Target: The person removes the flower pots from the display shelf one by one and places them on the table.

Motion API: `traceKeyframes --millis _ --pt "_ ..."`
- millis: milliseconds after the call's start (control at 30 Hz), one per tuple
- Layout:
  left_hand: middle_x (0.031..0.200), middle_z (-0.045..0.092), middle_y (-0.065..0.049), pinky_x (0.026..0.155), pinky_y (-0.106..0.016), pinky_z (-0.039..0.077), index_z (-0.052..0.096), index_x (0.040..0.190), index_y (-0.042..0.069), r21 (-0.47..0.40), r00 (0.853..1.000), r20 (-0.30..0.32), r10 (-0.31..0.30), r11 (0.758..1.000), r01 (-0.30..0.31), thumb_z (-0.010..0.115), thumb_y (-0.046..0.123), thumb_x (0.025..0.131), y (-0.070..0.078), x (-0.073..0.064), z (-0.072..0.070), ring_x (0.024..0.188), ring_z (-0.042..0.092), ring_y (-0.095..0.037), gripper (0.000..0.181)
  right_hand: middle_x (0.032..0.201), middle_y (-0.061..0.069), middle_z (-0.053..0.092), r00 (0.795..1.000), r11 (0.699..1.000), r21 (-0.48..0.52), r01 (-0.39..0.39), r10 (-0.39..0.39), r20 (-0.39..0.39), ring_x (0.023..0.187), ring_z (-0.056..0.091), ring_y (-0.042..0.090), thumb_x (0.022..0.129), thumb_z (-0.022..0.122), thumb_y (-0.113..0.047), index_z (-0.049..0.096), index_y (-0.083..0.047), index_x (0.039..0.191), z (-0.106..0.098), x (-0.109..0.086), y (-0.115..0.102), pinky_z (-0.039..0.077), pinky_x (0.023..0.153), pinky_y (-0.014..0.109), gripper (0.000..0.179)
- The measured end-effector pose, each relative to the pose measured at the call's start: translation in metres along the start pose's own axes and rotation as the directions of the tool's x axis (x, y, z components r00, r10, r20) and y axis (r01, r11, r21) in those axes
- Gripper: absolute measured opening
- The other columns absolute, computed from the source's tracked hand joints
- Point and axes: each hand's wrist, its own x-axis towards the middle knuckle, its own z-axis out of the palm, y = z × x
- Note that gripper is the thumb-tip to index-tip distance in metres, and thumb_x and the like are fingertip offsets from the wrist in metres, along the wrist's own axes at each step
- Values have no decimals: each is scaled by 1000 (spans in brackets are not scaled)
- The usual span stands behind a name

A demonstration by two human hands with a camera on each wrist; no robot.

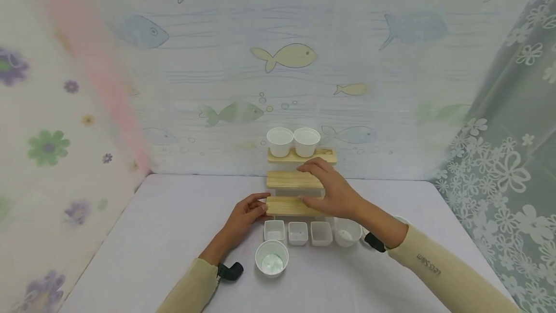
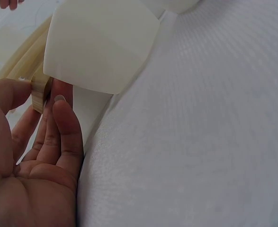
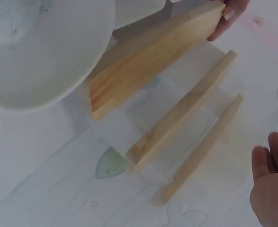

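A small stand with wooden steps rises at the table's middle. My left hand pinches the left end of its lowest wooden step, thumb on top and fingers below in the left wrist view. Over the steps hovers my right hand, fingers bent and spread, holding nothing; it partly covers the right of the middle wooden step. On the top wooden step stand two round white cups, a left cup and a right cup.
Before the stand sit square white cups in a row, with a round white cup at their right. Another round cup with something pale inside stands nearer. A fish-patterned cloth hangs behind the white table.
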Motion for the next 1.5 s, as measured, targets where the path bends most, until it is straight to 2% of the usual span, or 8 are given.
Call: traceKeyframes --millis 167,367,600,767,900,1033,1300,1500 --pt "118 66 -19 95 -42 63 53 152 3 19 1000 7 16 1000 -17 62 10 108 1 0 -1 104 75 -27 45 142 12 52 996 996 -68 65 -70 -63 135 44 32 86 86 -15 60 -5 141 -9 10 12 46 111 54 62" --pt "117 66 -19 96 -42 63 53 153 3 21 1000 15 18 1000 -18 62 10 108 0 -1 -2 104 75 -28 46 141 13 53 995 997 -70 41 -46 -83 131 44 34 87 87 -14 60 -3 141 -21 24 21 45 108 52 61" --pt "117 66 -18 96 -41 63 49 154 -1 8 999 23 28 1000 -28 62 10 108 1 0 -2 103 75 -25 49 138 17 53 994 995 -98 27 -37 -99 129 43 38 88 86 -16 59 0 140 -26 41 29 43 106 56 60" --pt "115 67 -16 95 -41 63 50 153 -1 -4 999 27 29 1000 -29 63 10 108 1 4 -5 102 75 -25 48 142 20 50 995 993 -103 -50 41 -91 134 41 41 90 85 -18 56 3 144 -30 56 33 42 110 58 65" --pt "115 67 -16 95 -41 63 49 153 -2 0 999 35 34 999 -34 63 10 108 1 6 -7 102 75 -26 49 144 22 49 989 986 -114 -122 111 -96 135 39 42 91 84 -21 54 3 146 -33 67 38 42 111 59 67" --pt "116 67 -17 95 -41 63 52 153 1 1 999 31 23 1000 -23 63 9 108 2 8 -8 103 74 -25 47 146 23 48 982 977 -128 -171 159 -103 136 39 43 91 85 -22 54 4 148 -36 74 41 41 113 59 70" --pt "118 67 -18 96 -42 63 53 152 3 1 1000 24 9 1000 -9 63 8 108 2 8 -7 104 74 -26 46 149 21 47 963 955 -135 -262 251 -94 141 42 41 94 83 -29 51 2 151 -36 82 46 40 118 58 72" --pt "117 67 -17 96 -42 63 51 153 0 -2 1000 27 14 1000 -14 63 8 108 3 8 -8 104 74 -25 47 150 19 46 944 929 -168 -331 323 -71 137 50 39 95 81 -37 49 -1 153 -32 89 46 46 116 55 75"
